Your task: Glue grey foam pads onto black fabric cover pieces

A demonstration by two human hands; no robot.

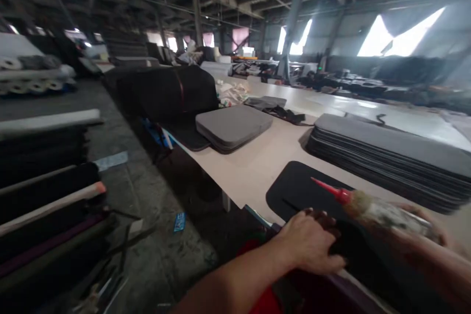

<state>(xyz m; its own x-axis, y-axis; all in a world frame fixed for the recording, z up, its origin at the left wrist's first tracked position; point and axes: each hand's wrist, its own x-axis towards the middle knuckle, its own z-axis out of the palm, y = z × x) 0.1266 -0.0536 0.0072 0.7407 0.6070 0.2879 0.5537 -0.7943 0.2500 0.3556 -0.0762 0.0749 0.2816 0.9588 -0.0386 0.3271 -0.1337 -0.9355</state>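
Observation:
My right hand (412,240), at the right, is closed around a squeeze bottle (386,216) with a stained, pale body and a long red nozzle, which looks like a glue bottle. Its nozzle points left above a black panel with rounded corners (290,186) at the table's front edge. My left hand (312,240) rests on this panel, thumb apart and fingers bent downward, with nothing visible in it. The fingertips are partly hidden. A thin dark strip or slit shows on the panel just beyond the left hand.
Behind the panel, a tall stack of grey-topped panels (386,152) stands on the pale table (253,171). A smaller grey stack (235,125) lies farther left, beside a large black folded sheet (172,91). Fabric rolls (47,171) lie on the floor at left.

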